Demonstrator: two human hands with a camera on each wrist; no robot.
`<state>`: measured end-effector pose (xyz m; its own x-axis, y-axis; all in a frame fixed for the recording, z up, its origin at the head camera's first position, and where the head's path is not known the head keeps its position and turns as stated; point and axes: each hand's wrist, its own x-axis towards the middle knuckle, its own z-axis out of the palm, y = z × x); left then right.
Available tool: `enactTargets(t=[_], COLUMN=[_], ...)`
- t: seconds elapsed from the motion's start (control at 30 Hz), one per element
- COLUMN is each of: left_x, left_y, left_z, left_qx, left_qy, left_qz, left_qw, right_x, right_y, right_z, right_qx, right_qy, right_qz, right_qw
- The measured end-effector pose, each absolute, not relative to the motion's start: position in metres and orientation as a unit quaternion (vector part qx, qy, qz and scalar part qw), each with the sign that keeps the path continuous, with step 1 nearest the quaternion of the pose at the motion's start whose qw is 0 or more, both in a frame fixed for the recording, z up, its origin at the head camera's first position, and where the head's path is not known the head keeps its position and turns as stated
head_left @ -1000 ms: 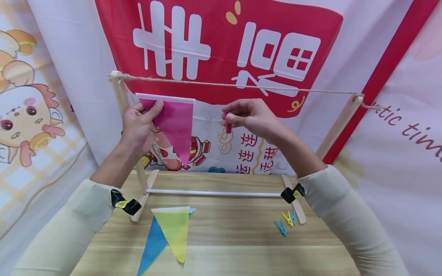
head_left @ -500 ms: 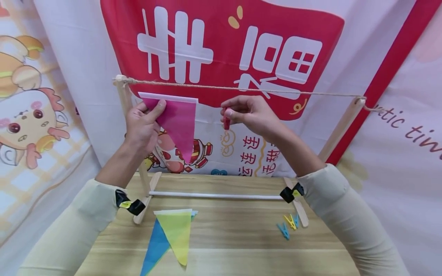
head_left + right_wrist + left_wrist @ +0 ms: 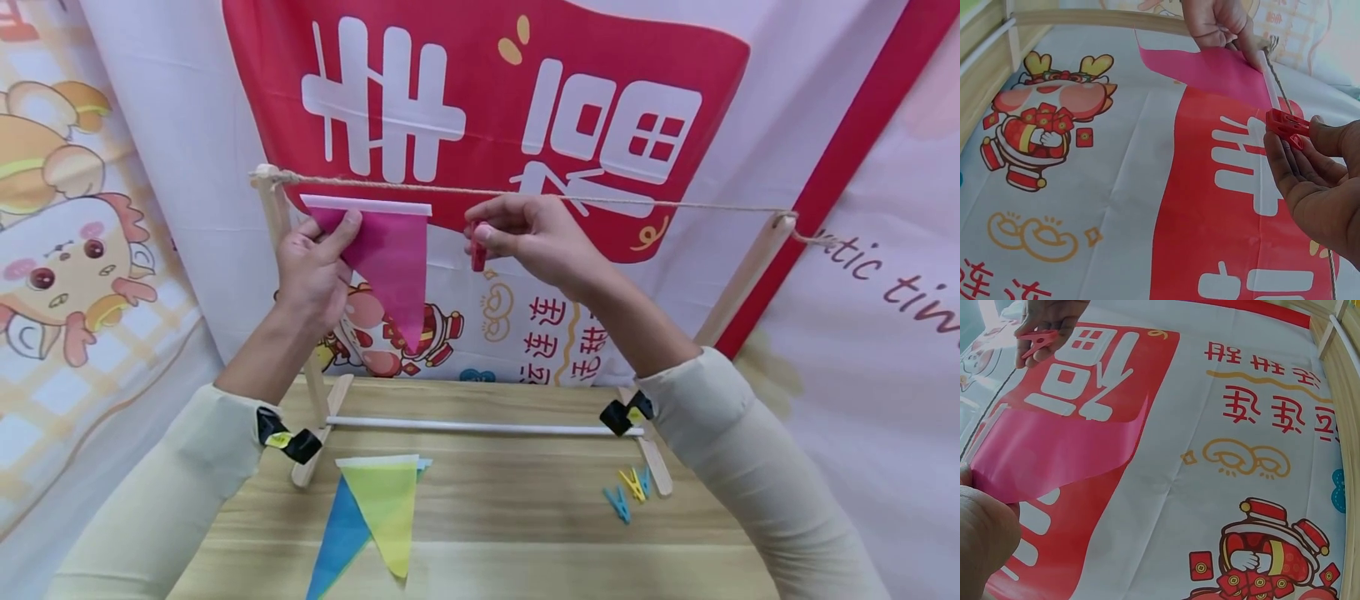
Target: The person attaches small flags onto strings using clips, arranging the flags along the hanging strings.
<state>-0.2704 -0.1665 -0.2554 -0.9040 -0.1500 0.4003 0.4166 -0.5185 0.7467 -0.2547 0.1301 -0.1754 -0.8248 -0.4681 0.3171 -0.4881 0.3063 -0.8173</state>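
My left hand (image 3: 311, 271) pinches a pink triangular pennant (image 3: 393, 262) near the left end of its white top edge. The pennant hangs point down, its top just below the twine (image 3: 480, 190) in the head view. To its right, my right hand (image 3: 543, 246) pinches a red clothespin (image 3: 477, 247) between thumb and fingers. The right wrist view shows that red clothespin (image 3: 1286, 125) close to the pennant's white edge (image 3: 1269, 81); whether they touch I cannot tell. In the left wrist view, the pink pennant (image 3: 1060, 453) lies beside the string.
Twine runs between two wooden posts (image 3: 273, 208), joined low by a white rod (image 3: 480, 427). On the wooden table (image 3: 525, 533) lie a yellow-green pennant (image 3: 386, 504) over a blue one (image 3: 337, 533). Two blue clothespins (image 3: 617, 505) and a yellow clothespin (image 3: 632, 483) lie at right. A printed cloth hangs behind.
My right hand has moved left and slightly up with the red clothespin, nearer the pennant. The left hand has raised the pennant slightly toward the twine.
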Motion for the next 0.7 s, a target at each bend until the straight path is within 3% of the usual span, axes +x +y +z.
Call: enactTargets(t=[0.7], left_x=[-0.275], left_y=[-0.168], left_z=[-0.249], left_qx=[-0.134], left_qy=[-0.436], left_qz=[-0.873], left_qw=[0.173], right_x=[-0.254], right_y=[0.103], right_z=[-0.151], right_qx=[0.317], right_qy=[-0.81], right_qz=[0.491], right_qw=[0.038])
